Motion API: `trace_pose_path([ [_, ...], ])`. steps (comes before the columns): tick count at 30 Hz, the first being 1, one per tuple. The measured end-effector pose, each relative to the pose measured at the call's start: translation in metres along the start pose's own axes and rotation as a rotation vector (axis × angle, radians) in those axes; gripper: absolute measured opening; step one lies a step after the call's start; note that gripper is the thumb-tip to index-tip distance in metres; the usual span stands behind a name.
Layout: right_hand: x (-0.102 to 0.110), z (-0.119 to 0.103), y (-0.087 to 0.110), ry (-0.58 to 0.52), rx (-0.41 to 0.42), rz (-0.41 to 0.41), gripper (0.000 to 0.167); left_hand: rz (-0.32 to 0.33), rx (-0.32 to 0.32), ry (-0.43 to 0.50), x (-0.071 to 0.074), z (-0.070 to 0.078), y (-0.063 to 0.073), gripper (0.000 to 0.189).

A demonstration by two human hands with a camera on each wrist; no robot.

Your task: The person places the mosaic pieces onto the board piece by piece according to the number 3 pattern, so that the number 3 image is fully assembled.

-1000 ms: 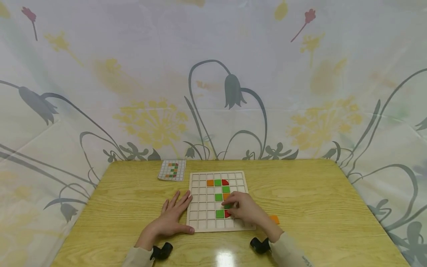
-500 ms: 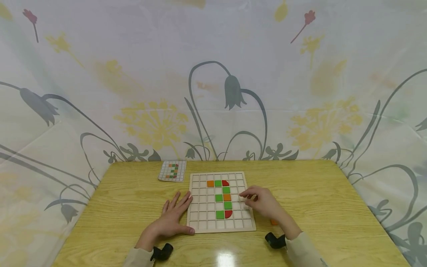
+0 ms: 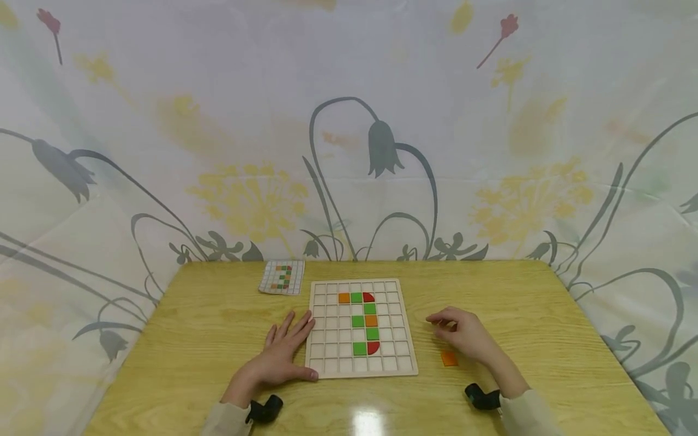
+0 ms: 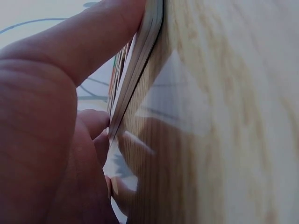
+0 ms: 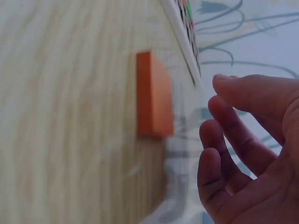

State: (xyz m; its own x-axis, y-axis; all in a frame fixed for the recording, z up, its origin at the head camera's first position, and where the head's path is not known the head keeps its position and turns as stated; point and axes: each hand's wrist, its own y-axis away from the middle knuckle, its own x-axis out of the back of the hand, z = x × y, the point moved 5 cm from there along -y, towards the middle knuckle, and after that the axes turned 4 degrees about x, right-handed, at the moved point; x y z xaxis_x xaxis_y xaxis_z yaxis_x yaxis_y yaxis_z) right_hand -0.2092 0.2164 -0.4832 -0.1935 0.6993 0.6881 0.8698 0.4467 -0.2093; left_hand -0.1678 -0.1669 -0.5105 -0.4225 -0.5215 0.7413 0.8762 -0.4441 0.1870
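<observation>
A pale wooden grid board (image 3: 330, 336) lies on the table. Set in its cells are orange, green and red tiles, among them an orange square tile (image 3: 371, 321) and a red rounded tile (image 3: 373, 348). Fingers spread, my left hand (image 3: 277, 361) touches the board's left edge; in the left wrist view its thumb (image 4: 88, 35) lies against the board's side. To the right of the board, above the table, my right hand (image 3: 463, 333) holds nothing, its fingers loosely bent. A loose orange square tile (image 5: 161, 98) lies on the table just below that hand, apart from it.
A paper card (image 3: 280, 277) printed with a coloured grid pattern lies behind the board's left corner. The wooden table (image 3: 523, 303) reaches back to a hanging flowered cloth (image 3: 349, 151). Black wrist devices (image 3: 482, 397) sit at both wrists.
My right hand has moved off the board to the right and now hovers by the loose orange tile. The tiles it covered on the board are in view. My left hand has stayed put.
</observation>
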Motion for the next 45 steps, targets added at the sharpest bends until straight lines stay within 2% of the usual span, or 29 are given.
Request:
trace_pose_path([
  [4,0.005,0.011,0.010,-0.038,-0.015,-0.031,0.023,0.003,-0.002,-0.007,0.003,0.001,0.000,0.108],
  [10,0.008,0.023,0.024,-0.189,-0.038,-0.152,0.029,0.001,-0.008,-0.012,0.000,-0.001,-0.001,0.108],
  [17,0.009,0.025,0.028,-0.304,0.044,-0.273,0.035,0.012,-0.018,-0.017,-0.001,-0.002,-0.001,0.108],
  [23,0.008,0.022,0.028,-0.304,0.091,-0.337,0.038,0.008,-0.015,-0.017,-0.001,-0.002,0.000,0.108],
  [33,0.008,0.020,0.030,-0.303,0.115,-0.359,0.039,0.010,-0.016,-0.021,0.000,-0.002,-0.001,0.107],
  [40,0.007,0.018,0.029,-0.257,0.130,-0.320,0.030,0.013,-0.017,-0.022,0.000,-0.001,0.000,0.108],
  [45,0.005,0.018,0.027,-0.209,0.096,-0.298,0.029,0.012,-0.019,-0.024,0.000,0.000,0.000,0.108],
])
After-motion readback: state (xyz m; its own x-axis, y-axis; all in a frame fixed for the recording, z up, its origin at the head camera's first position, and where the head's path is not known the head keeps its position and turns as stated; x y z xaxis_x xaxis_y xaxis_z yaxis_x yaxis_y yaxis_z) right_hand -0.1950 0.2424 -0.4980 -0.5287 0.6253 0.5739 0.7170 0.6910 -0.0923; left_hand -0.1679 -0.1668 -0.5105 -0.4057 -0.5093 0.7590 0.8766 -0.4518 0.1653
